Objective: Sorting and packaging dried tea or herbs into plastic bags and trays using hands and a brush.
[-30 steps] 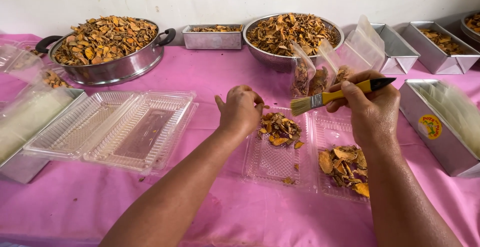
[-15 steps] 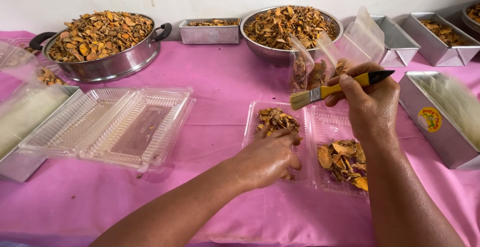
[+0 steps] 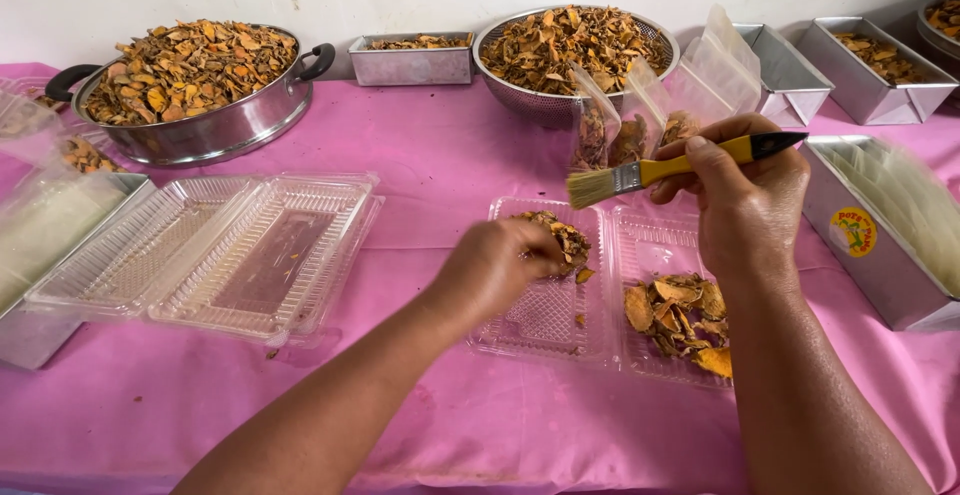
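left hand (image 3: 497, 267) moved onto the chips (image 3: 560, 237), pinching some; right hand (image 3: 745, 200) grips brush (image 3: 660, 169).

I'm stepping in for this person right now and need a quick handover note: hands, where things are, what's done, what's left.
Left hand: fingers on the small pile of dried slices in the left half of the open clear tray.
Right hand: holds a yellow-handled brush above the tray, bristles pointing left.
Done: a larger pile of slices lies in the right half.
Left: the left pile is not yet cleared; empty trays wait at left.
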